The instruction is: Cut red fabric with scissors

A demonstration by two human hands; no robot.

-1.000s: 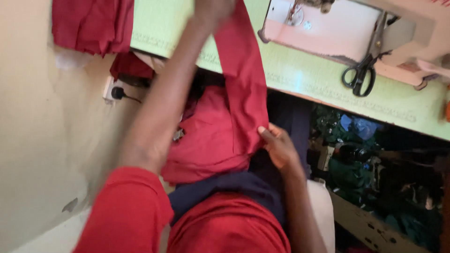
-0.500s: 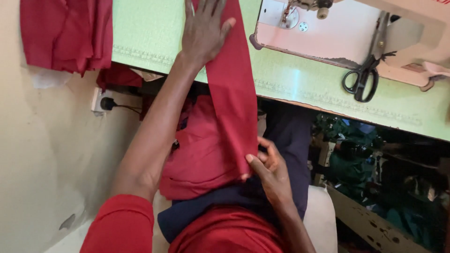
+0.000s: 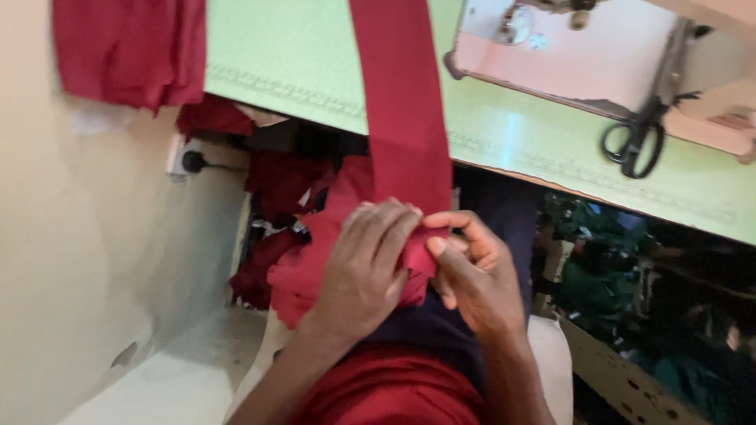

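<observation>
A pale green table [image 3: 299, 63] fills the upper part of the view, with a faint patterned band running near its front edge. On it, toward the upper right, stands a pinkish-cream sewing machine [image 3: 583, 55]. Black-handled scissors [image 3: 634, 142] lie at the machine's base, their loops resting on the green surface. A heap of dark red cloth [image 3: 130, 47] hangs over the table's left end, against a cream wall [image 3: 71, 236]. Low on that wall sits a white socket with a black plug [image 3: 190, 161] in it. Under the table to the right, green fabric [image 3: 598, 275] lies piled in shadow.
</observation>
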